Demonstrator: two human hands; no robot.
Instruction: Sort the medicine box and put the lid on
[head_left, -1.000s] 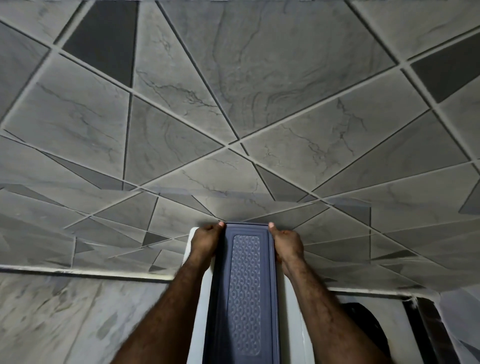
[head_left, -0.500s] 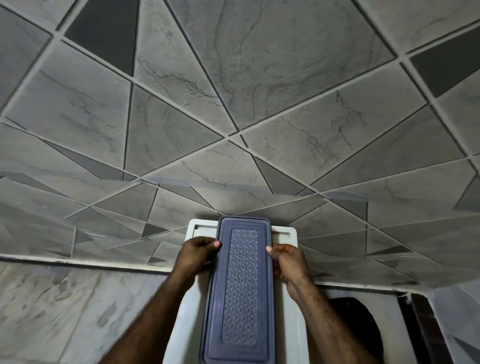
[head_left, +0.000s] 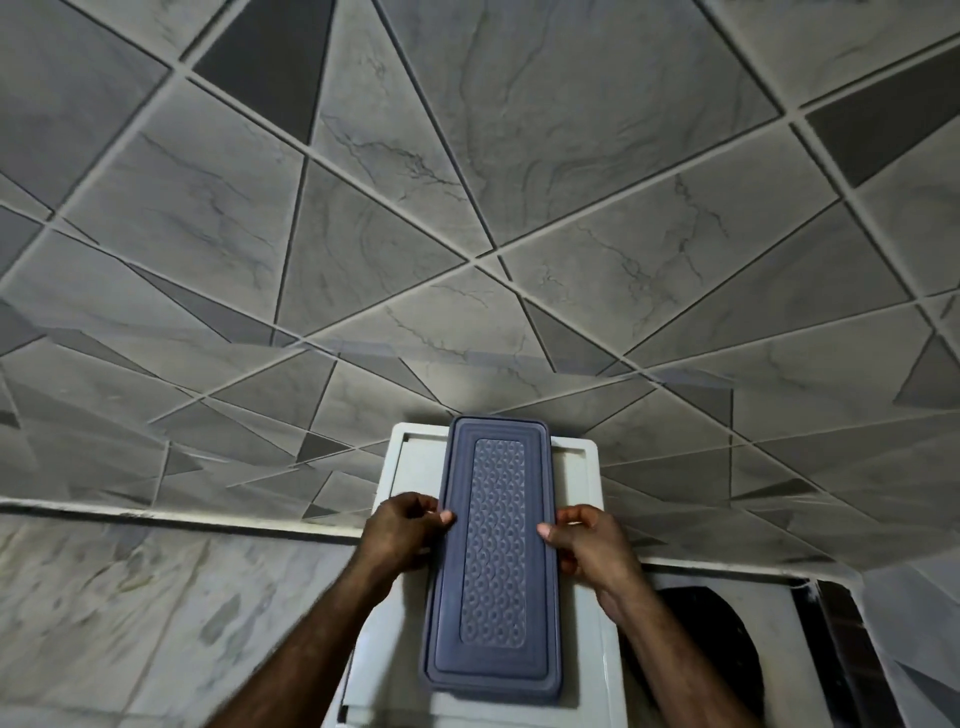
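Slid back from the far edge of the white stand (head_left: 576, 467), left hand (head_left: 402, 530) and right hand (head_left: 587, 545) pinched the lid (head_left: 493, 545) by its long sides, likely seating it.

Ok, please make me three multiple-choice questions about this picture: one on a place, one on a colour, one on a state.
1. What lies under the medicine box?
A. a white surface
B. a wooden drawer
C. a green cloth

2. What colour is the box?
A. red
B. yellow
C. blue-grey

3. What do the left hand and the right hand do?
A. hang free
B. grip the box by its long sides
C. lift the lid away

Answers: 1 A, white shows all around the box; 2 C, its whole top is blue-grey; 3 B, fingers curl at each long edge.
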